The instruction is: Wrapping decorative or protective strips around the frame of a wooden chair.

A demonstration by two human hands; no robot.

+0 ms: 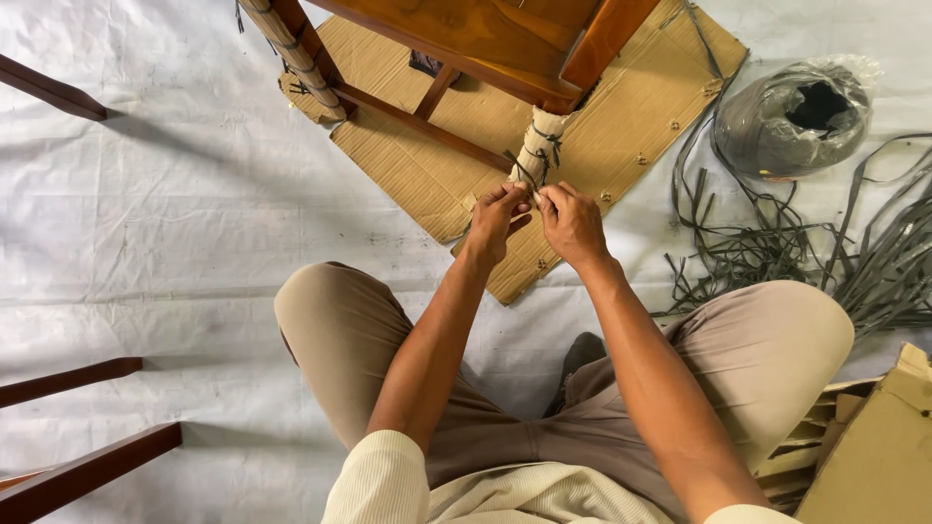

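A: The wrapped chair leg (537,146) is seen at the top middle, standing on a sheet of cardboard (621,136) that is spread over the white floor covering (175,223). A pale woven binding is wound around the leg's lower part, and dark strands (532,167) are crossed over it.

B: How are the hands placed?

A: The left hand (495,218) and the right hand (571,223) are brought together just below the binding, touching each other. Both are pinched shut on the ends of the dark strands; the fingertips are closed, not spread.

B: What is called for if the tie is to be done well?

A: As a judgement only: even tension should be kept on both ends, so that the crossing is drawn flat against the binding and no slack is left. The ends are best pulled along the leg's surface and not away from it, lest the woven wrap be lifted or shifted.

B: And what is lying about?

A: A bundle of grey strip material (791,116) in a plastic wrap is seen to the right, with loose grey strips (777,252) trailing from it across the floor. A second wrapped leg (286,49) is visible at the upper left.
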